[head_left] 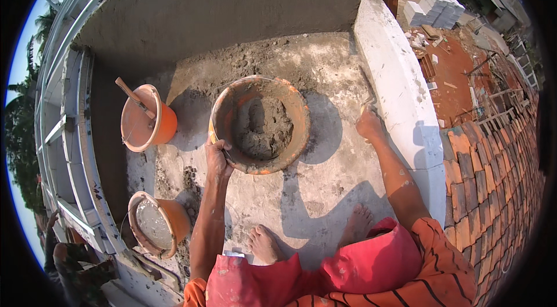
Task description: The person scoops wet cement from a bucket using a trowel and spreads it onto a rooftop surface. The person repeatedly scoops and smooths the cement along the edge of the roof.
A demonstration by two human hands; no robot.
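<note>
My left hand (218, 158) is closed on the near left rim of an orange mortar-stained bucket (297, 107), thumb over the edge. Wet grey mortar (267, 127) lies inside it, with a hollow in the middle. Out to the right, my right hand (369, 125) is wrapped round the handle of a trowel (368, 82). Its thin blade is seen nearly edge-on, pointing away from me beside the low white wall, apart from the bucket.
An orange bucket (165, 124) with a wooden-handled tool (134, 97) stands left; nearer is another bucket (181, 220) holding greyish liquid. A plastered wall (243, 5) closes the far side. Beyond the low white wall (400, 69) lie roof tiles (493, 173). My bare feet (266, 245) are close by.
</note>
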